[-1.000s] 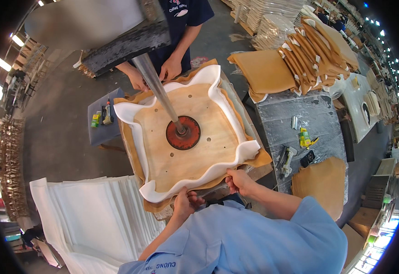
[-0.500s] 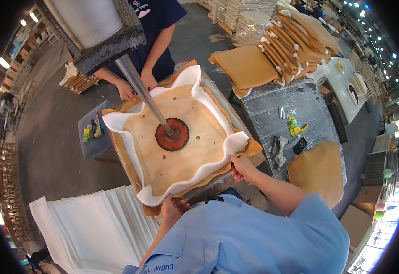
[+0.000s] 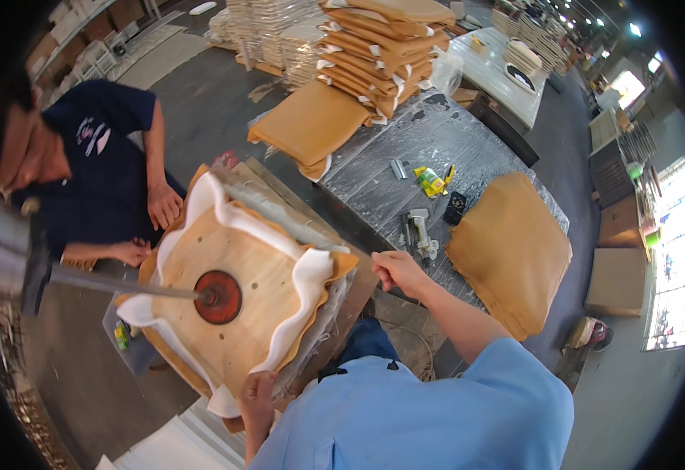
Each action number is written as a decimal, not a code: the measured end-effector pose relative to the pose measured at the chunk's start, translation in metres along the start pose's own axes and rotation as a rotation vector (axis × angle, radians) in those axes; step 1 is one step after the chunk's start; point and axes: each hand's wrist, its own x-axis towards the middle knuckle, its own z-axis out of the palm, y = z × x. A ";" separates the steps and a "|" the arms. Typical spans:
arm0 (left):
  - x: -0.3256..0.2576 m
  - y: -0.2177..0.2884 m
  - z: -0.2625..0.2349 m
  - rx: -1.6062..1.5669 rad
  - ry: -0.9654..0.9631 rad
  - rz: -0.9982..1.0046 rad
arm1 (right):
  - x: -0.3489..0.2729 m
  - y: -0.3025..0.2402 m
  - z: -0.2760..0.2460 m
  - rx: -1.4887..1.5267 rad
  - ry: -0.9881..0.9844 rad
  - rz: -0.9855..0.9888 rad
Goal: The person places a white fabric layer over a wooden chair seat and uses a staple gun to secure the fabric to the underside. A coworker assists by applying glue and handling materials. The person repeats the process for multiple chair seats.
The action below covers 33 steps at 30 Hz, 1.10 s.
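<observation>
A square plywood seat board [image 3: 241,266] lies on white foam [image 3: 303,290] over tan cover material, pinned in the middle by a round red press pad [image 3: 217,297] on a metal rod [image 3: 115,283]. My left hand [image 3: 255,394] grips the foam and cover at the near corner of the board. My right hand [image 3: 393,270] is closed on the cover edge at the board's right corner. A co-worker in a dark shirt stands at the far side, with both hands [image 3: 164,205] at the board's edge.
A plastic-covered table [image 3: 436,149] to the right carries a stapler-like tool [image 3: 419,233], a yellow item, a tan cushion [image 3: 511,247] and a stack of tan seat covers [image 3: 382,47]. White foam sheets [image 3: 170,442] lie low at the left. More stacks stand behind.
The view has swung right and the board now sits left of centre. My right hand has moved out to the board's right corner; my left hand stays at the near corner.
</observation>
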 end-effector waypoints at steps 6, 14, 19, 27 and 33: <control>0.032 0.020 0.076 0.698 -0.054 0.206 | 0.090 0.083 -0.174 -0.210 0.501 0.177; 0.030 0.049 0.129 1.051 0.120 0.033 | 0.252 0.123 -0.260 -0.870 0.639 0.353; 0.044 0.067 0.132 1.018 0.167 -0.019 | 0.290 0.148 -0.270 -0.815 0.810 0.285; 0.027 0.046 0.123 0.940 0.096 0.123 | 0.224 0.141 -0.195 -0.561 0.786 0.008; 0.067 0.011 0.107 0.829 0.005 0.485 | 0.081 0.125 -0.139 -0.033 0.543 -0.294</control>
